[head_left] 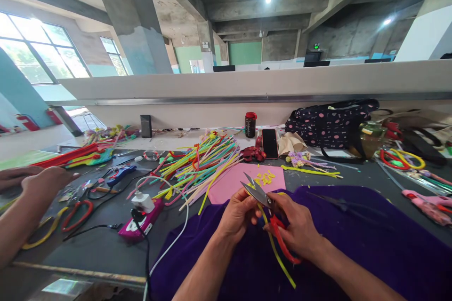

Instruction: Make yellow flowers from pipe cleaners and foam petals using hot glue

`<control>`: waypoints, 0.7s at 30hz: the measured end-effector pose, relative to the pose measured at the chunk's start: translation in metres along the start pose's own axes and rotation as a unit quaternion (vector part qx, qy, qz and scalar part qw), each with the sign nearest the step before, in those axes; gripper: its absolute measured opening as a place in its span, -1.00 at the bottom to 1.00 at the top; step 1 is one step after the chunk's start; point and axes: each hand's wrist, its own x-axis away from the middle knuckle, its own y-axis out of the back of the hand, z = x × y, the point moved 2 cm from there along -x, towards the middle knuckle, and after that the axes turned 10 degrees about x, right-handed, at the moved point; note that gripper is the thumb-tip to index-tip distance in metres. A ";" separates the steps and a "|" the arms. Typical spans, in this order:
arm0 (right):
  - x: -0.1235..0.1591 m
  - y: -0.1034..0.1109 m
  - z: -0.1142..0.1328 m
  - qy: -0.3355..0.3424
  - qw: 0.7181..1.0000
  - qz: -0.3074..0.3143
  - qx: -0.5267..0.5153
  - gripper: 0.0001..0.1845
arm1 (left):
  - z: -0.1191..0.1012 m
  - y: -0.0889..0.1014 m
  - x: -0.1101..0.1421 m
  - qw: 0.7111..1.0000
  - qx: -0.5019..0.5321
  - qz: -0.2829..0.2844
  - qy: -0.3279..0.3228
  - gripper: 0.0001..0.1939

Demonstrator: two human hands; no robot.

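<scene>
Scissors (260, 194) held; hands (294, 226) partly hide yellow strip (279, 257).

Far edge of my counter (88, 254): red-lidded bottle (250, 125), dark-screened phone (270, 145) just to its right. Further right I note a dark patterned bag (319, 126), then a glass jar (372, 139). To my left, magenta power strip (141, 225), white adapter (143, 201) seated in it. Black box (146, 126) upright behind.
</scene>
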 end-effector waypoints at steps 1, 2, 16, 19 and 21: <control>0.000 0.000 0.000 0.002 1.000 -0.001 0.001 -0.40 | 0.000 0.000 0.000 1.000 0.000 0.001 0.000 -0.68; 0.000 0.000 0.000 0.004 1.000 -0.003 0.003 -0.40 | 0.000 0.000 0.000 1.000 0.000 0.001 0.000 -0.68; 0.002 -0.001 -0.005 0.026 0.999 -0.024 0.024 -0.41 | 0.001 0.002 0.000 1.000 0.000 0.000 -0.007 -0.69; 0.002 -0.001 -0.005 0.030 0.999 -0.024 0.019 -0.41 | 0.001 0.002 -0.001 1.000 -0.001 0.000 -0.011 -0.69; 0.003 -0.001 -0.005 0.028 0.999 -0.021 0.018 -0.41 | 0.001 0.003 -0.001 1.000 -0.002 0.001 -0.013 -0.69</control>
